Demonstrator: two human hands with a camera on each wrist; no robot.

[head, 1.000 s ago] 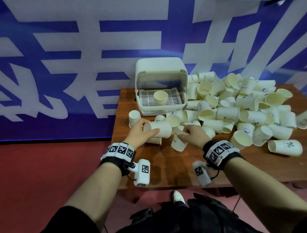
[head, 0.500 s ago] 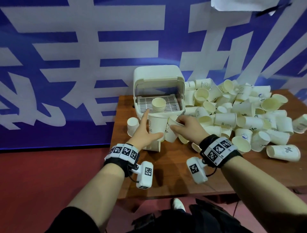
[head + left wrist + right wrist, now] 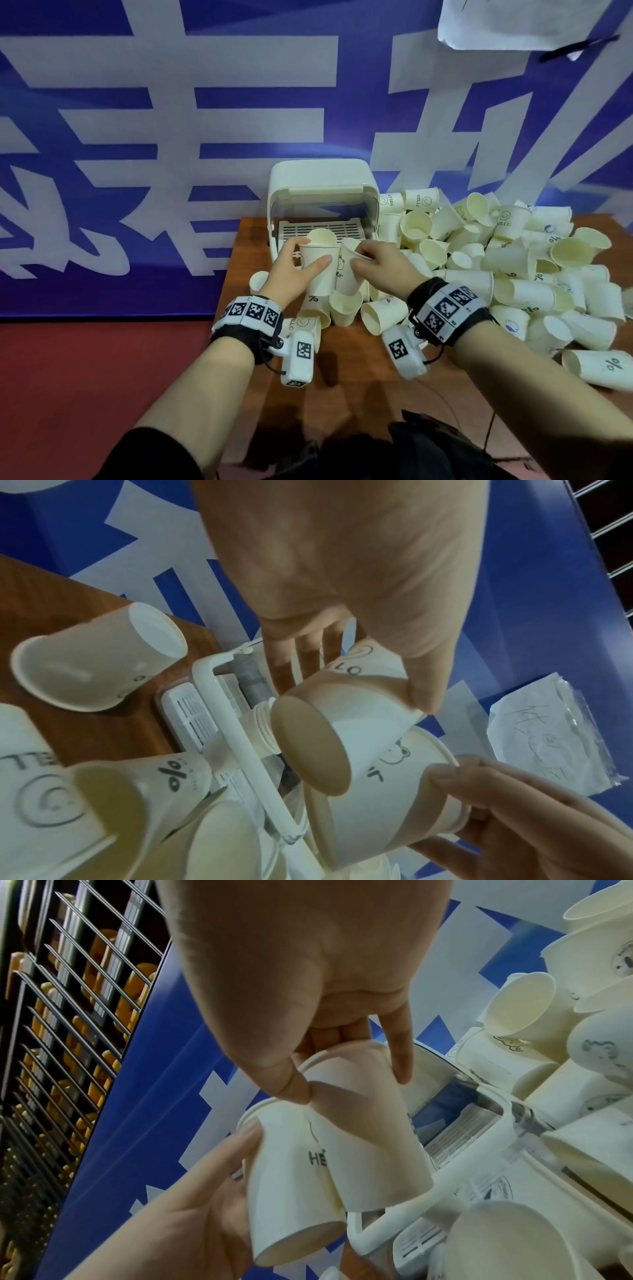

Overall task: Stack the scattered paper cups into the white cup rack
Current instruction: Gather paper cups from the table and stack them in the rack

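Reading "HELLO" on a paper cup (image 3: 422, 201) lying at the back of the pile, just right of the white cup rack (image 3: 322, 185), with a smiley face beside the word. Showing "HELLO" again, with a face above it, on another cup (image 3: 510, 219) farther right. Carrying a "%" mark: the cup lying at the table's right edge (image 3: 603, 368). Bearing "HE", the rest hidden, in the right wrist view: the cup held by the left hand (image 3: 291, 1177). Displaying black-and-white square code tags: the left wristband (image 3: 251, 313) and the right wristband (image 3: 445, 308). Showing large white characters on the blue backdrop (image 3: 102, 102), not readable. Showing handwriting, illegible, on a taped paper sheet (image 3: 548, 737).
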